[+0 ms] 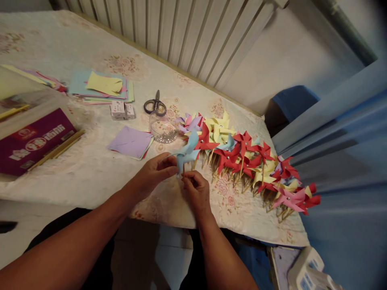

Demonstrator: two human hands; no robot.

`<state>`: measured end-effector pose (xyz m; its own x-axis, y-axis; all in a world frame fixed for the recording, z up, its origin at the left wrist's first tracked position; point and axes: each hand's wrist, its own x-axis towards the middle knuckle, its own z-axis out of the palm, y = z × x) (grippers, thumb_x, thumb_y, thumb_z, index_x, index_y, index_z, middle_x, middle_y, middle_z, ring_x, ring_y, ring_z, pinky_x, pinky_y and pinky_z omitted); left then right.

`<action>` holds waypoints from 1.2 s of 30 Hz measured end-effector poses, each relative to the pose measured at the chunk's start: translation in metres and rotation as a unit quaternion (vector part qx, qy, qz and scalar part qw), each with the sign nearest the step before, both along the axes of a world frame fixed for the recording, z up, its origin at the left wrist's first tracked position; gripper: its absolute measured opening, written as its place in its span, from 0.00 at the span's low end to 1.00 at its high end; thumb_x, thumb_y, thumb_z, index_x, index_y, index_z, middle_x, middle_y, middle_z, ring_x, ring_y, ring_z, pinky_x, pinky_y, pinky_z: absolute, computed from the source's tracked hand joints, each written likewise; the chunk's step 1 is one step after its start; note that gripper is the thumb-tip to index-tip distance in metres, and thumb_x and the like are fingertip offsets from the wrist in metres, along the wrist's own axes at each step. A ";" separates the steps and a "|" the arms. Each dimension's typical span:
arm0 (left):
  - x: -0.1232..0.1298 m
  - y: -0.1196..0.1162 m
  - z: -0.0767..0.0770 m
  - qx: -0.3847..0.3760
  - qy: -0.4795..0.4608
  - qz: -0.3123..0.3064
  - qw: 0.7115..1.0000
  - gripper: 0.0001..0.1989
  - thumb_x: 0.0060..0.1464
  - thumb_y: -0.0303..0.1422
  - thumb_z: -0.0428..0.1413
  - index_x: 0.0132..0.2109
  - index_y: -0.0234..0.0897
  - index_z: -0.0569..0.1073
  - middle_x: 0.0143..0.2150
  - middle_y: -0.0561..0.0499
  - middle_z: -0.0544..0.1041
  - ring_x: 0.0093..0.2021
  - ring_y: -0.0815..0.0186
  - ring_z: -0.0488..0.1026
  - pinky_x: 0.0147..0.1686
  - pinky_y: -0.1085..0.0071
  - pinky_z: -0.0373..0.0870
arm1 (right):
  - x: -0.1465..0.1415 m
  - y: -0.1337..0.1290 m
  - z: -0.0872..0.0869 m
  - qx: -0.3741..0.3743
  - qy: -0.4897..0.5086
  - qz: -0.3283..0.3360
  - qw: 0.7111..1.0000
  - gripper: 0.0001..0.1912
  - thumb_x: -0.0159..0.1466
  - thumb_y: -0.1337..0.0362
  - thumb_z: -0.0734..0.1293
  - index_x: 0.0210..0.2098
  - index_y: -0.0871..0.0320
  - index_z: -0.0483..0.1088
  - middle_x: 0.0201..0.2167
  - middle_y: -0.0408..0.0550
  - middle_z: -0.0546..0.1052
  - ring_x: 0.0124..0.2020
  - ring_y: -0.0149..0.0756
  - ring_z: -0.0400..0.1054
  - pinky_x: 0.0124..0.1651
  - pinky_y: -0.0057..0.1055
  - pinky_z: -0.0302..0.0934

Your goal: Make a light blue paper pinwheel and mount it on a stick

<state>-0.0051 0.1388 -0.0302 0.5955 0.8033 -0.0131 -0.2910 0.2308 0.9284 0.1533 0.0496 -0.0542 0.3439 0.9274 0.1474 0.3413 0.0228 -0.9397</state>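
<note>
A light blue paper pinwheel (186, 152) is held between my two hands above the front part of the table. My left hand (161, 168) has its fingers closed on the pinwheel's left side. Just below the blades, my right hand (196, 187) pinches the pinwheel's thin stick. Right behind and beside them lies a long pile of finished-looking pinwheels (244, 161) in red, yellow, purple, pink and blue. A round clear dish (165, 135) with small shiny pieces stands beyond my left hand. Purple paper squares (131, 141) lie to its left.
Black-handled scissors (155, 106) lie behind the dish. Small white boxes (118, 110) stand by stacked coloured paper (81, 82). A purple box (36, 141) with sticks is at left. A radiator (169, 32) borders the flowered tablecloth (90, 173); a blue curtain (341, 161) hangs at right.
</note>
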 end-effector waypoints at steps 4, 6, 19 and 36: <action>0.003 -0.003 -0.005 -0.013 0.016 0.006 1.000 0.12 0.51 0.39 0.66 0.40 0.38 0.76 0.39 0.51 0.78 0.42 0.63 0.73 0.46 0.67 0.68 | -0.002 0.000 0.001 0.006 -0.001 0.011 1.000 0.05 0.61 0.66 0.67 0.32 0.54 0.76 0.28 0.42 0.75 0.30 0.33 0.67 0.34 0.29 0.60; 0.003 -0.004 -0.006 -0.013 0.020 0.012 1.000 0.12 0.51 0.38 0.66 0.40 0.38 0.76 0.39 0.51 0.78 0.42 0.63 0.73 0.47 0.66 0.69 | -0.003 0.000 0.001 0.007 -0.001 0.011 1.000 0.04 0.61 0.66 0.67 0.31 0.54 0.76 0.28 0.41 0.75 0.30 0.33 0.67 0.34 0.29 0.60; 0.007 -0.004 0.008 0.013 0.026 0.024 0.999 0.14 0.48 0.41 0.67 0.34 0.37 0.75 0.32 0.54 0.74 0.35 0.66 0.70 0.39 0.69 0.67 | -0.005 -0.001 0.002 -0.008 0.011 -0.003 1.000 0.04 0.60 0.65 0.67 0.32 0.54 0.76 0.28 0.41 0.75 0.29 0.32 0.66 0.33 0.29 0.61; 0.010 -0.007 0.011 0.009 0.034 0.047 0.998 0.12 0.48 0.40 0.66 0.32 0.38 0.74 0.30 0.54 0.74 0.32 0.67 0.69 0.36 0.69 0.67 | -0.008 -0.002 0.002 -0.001 0.007 0.000 1.000 0.04 0.60 0.65 0.67 0.32 0.53 0.76 0.28 0.41 0.76 0.29 0.33 0.67 0.34 0.30 0.61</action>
